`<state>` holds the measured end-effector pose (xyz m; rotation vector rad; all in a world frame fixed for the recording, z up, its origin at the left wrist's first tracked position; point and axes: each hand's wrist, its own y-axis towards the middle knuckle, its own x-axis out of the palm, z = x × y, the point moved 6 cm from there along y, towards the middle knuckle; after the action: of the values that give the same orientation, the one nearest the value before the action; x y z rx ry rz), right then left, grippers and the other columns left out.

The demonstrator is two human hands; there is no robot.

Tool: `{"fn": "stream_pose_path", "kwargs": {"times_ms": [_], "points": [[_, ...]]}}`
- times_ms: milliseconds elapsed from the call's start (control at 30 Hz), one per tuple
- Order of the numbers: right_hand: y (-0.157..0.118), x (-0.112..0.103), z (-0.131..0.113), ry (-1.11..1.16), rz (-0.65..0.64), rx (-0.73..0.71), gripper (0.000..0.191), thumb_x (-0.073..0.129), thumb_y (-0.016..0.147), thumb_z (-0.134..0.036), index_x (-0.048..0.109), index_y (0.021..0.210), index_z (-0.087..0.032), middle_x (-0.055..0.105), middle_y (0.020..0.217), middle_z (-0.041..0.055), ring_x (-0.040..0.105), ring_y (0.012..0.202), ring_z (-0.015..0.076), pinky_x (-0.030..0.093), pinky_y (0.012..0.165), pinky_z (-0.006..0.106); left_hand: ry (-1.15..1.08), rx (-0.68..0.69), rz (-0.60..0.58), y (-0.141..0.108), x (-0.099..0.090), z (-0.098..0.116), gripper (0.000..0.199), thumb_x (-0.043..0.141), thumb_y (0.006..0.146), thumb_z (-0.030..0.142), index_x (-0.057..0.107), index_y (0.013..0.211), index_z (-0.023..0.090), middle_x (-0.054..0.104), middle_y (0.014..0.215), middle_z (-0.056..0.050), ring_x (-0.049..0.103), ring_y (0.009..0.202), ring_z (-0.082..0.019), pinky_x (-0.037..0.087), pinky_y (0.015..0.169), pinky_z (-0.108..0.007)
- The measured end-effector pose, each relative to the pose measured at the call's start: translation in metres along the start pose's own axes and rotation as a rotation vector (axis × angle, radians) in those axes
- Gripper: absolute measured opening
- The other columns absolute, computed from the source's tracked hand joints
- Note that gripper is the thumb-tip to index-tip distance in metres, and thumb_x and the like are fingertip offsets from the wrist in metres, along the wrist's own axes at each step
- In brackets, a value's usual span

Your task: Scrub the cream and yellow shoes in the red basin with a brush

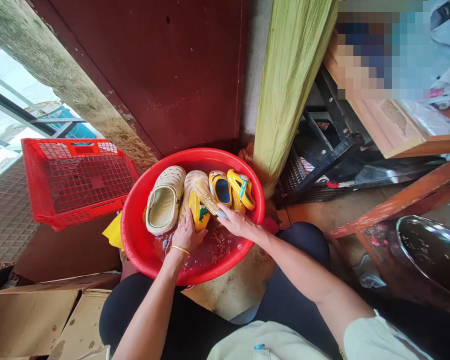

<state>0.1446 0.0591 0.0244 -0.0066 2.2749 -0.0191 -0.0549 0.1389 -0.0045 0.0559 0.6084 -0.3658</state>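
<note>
Scrubbing brush (206, 195), pale-bristled, its head lying across a beige clog (191, 182), handle clenched in the right hand (240, 222) near the middle of a red plastic basin (206, 152). Left hand (185, 232), gold bangle (180, 249) at the wrist, grasping a small yellow clog (199, 212) just beside the brush. Reddish-looking water (206, 247) fills the basin's near half, below both hands. Cream clog (165, 200) leaning at the basin's left wall; two yellow-and-blue children's sandals (232, 189) at its far right. Dark trousered knees (296, 250) flank the basin. Cardboard box (30, 320) at lower left; steel bowl (431, 255) at right, on a worn wooden stand (382, 255). Red plastic crate (78, 182) beyond the left rim; green-wrapped post (288, 85) and dark red panel (135, 65) beyond the far rim.
</note>
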Motion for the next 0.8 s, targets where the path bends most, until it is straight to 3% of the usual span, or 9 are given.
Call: {"fn": "stream_pose_path", "kwargs": {"times_ms": [67,133,233,333,467,600,800], "points": [[-0.001,0.002,-0.005,-0.023,0.016,-0.014,0.056,0.043,0.106,-0.031,0.041,0.159,-0.016,0.074,0.128,0.0153,0.072,0.114,0.0267,0.056,0.096,0.035,-0.052,0.021,0.02,0.001,-0.002,0.001,0.096,0.091,0.052,0.03,0.056,0.14,0.017,0.048,0.154,-0.026,0.036,0.149,-0.048,0.024,0.123,-0.057],[-0.006,0.006,-0.016,-0.084,0.03,-0.045,0.056,0.039,0.105,-0.029,0.039,0.16,-0.016,0.072,0.129,0.0161,0.072,0.111,0.0268,0.057,0.094,0.036,-0.112,0.017,0.035,0.004,-0.01,0.004,0.087,0.088,0.055,0.028,0.059,0.137,0.019,0.057,0.147,-0.022,0.043,0.145,-0.046,0.028,0.122,-0.056],[-0.014,0.014,-0.036,-0.23,-0.021,-0.132,0.06,0.041,0.104,-0.029,0.036,0.163,-0.023,0.074,0.117,0.0152,0.074,0.095,0.0269,0.06,0.081,0.035,-0.243,-0.044,0.027,0.007,-0.02,0.008,0.068,0.086,0.06,0.028,0.066,0.124,0.016,0.072,0.121,-0.016,0.06,0.126,-0.042,0.042,0.111,-0.053],[-0.014,0.007,-0.043,-0.297,-0.018,-0.138,0.06,0.039,0.104,-0.026,0.035,0.164,-0.029,0.073,0.117,0.0153,0.073,0.084,0.0244,0.059,0.073,0.033,-0.449,-0.091,0.009,0.004,-0.022,0.016,0.06,0.085,0.061,0.024,0.069,0.118,0.014,0.075,0.101,-0.011,0.068,0.107,-0.035,0.054,0.095,-0.043],[0.005,-0.011,-0.025,-0.26,0.043,-0.032,0.056,0.038,0.107,-0.033,0.036,0.163,-0.031,0.073,0.123,0.0127,0.072,0.09,0.0234,0.058,0.077,0.031,-0.649,-0.148,-0.062,-0.007,-0.011,0.033,0.066,0.084,0.062,0.023,0.067,0.125,0.014,0.076,0.097,-0.008,0.07,0.091,-0.026,0.056,0.08,-0.032],[0.015,-0.011,-0.009,-0.223,0.082,0.029,0.056,0.037,0.108,-0.03,0.036,0.163,-0.025,0.074,0.122,0.0111,0.071,0.099,0.0224,0.056,0.085,0.03,-0.787,-0.289,-0.123,-0.014,0.002,0.037,0.065,0.085,0.061,0.026,0.068,0.123,0.014,0.076,0.09,-0.006,0.068,0.072,-0.02,0.054,0.065,-0.028],[-0.006,-0.002,-0.023,-0.13,0.147,-0.163,0.056,0.044,0.104,-0.027,0.042,0.16,-0.023,0.07,0.134,0.0102,0.071,0.108,0.0228,0.058,0.09,0.031,-0.939,-0.393,-0.009,-0.01,-0.01,0.029,0.069,0.084,0.059,0.019,0.068,0.126,0.02,0.078,0.096,-0.005,0.072,0.073,-0.02,0.057,0.061,-0.026]]}}
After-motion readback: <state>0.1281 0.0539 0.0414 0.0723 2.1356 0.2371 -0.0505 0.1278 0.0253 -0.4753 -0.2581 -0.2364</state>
